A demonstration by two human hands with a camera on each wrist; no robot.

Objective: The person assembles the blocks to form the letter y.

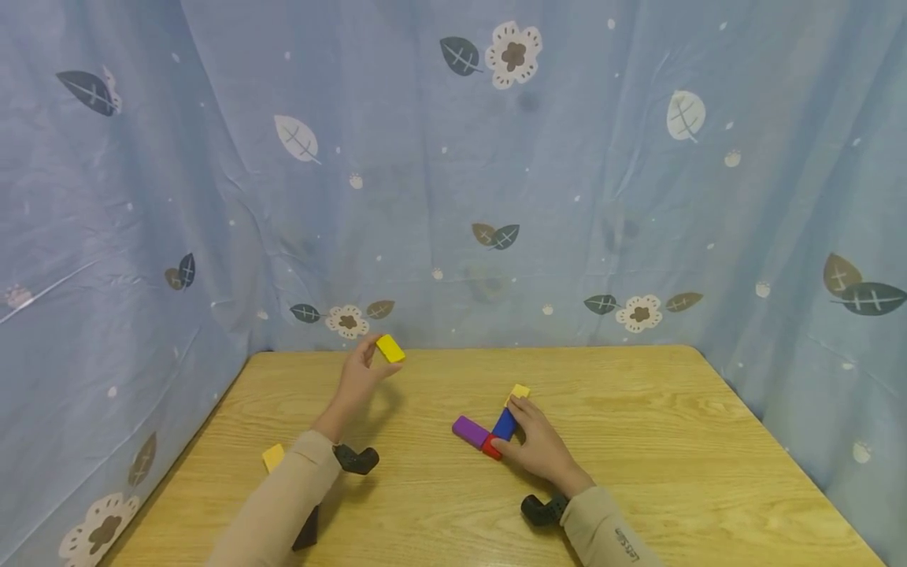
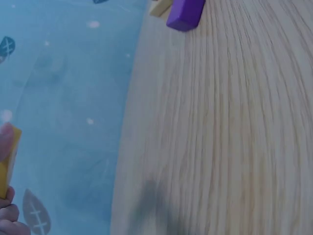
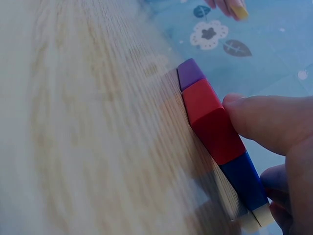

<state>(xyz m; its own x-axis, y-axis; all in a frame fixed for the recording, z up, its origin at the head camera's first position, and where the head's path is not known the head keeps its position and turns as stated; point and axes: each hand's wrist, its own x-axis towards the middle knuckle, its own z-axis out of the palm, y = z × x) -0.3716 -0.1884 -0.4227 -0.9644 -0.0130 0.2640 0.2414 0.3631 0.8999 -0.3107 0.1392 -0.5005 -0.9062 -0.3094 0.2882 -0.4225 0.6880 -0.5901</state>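
Observation:
A yellow block (image 1: 390,348) is pinched between the thumb and fingers of my left hand (image 1: 356,383), raised above the far left part of the table. In the left wrist view only the fingertips and part of this yellow block (image 2: 10,161) show at the left edge. My right hand (image 1: 542,447) rests against joined blocks. Its thumb touches the red block (image 3: 213,121), while the other fingers lie along the blue block (image 1: 505,424) and the pale yellow block (image 1: 520,390). A purple block (image 1: 470,431) extends left from the red one.
Another yellow block (image 1: 272,457) lies at the left, partly behind the left sleeve (image 1: 283,504). A dark block (image 1: 306,531) shows below that forearm. The wooden table (image 1: 638,425) meets a blue patterned curtain (image 1: 425,197) at the back and sides.

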